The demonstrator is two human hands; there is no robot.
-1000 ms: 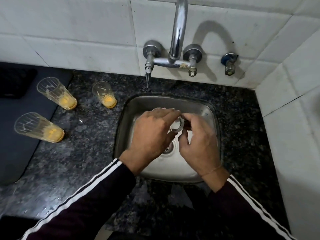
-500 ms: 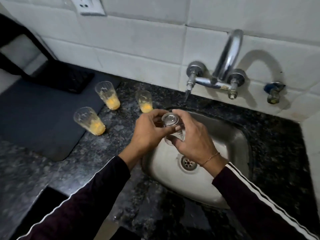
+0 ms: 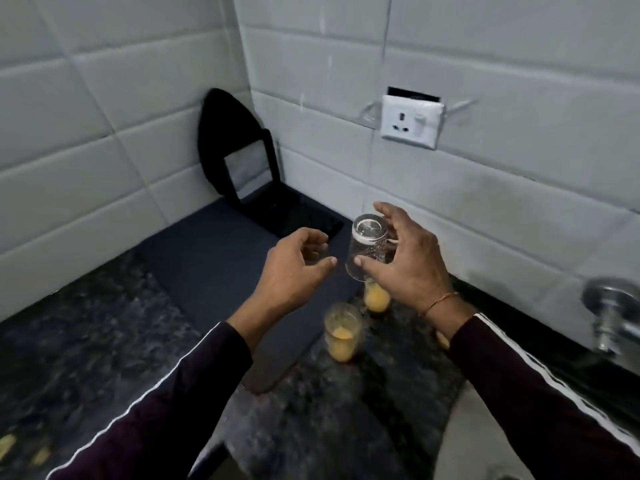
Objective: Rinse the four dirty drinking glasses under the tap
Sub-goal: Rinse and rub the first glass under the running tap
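Note:
My right hand (image 3: 408, 261) grips a clear, empty drinking glass (image 3: 367, 245) upside down, its base pointing up, above the dark mat (image 3: 221, 265). Beside it, just to the left, my left hand (image 3: 294, 268) hovers with loosely curled fingers and holds nothing. Two dirty glasses with orange residue stand on the granite counter below: one (image 3: 341, 332) in front, another (image 3: 375, 296) partly hidden under my right hand. The tap (image 3: 613, 306) shows only at the right edge, blurred.
A black folded stand (image 3: 239, 157) leans in the wall corner behind the mat. A white wall socket (image 3: 410, 121) sits on the tiles. The sink rim (image 3: 460, 427) shows at the lower right. Dark granite counter (image 3: 86, 341) stretches to the left.
The view swung left, away from the sink. Both hands left the basin; my left hand let go of the glass and my right hand carried it, inverted, over the mat.

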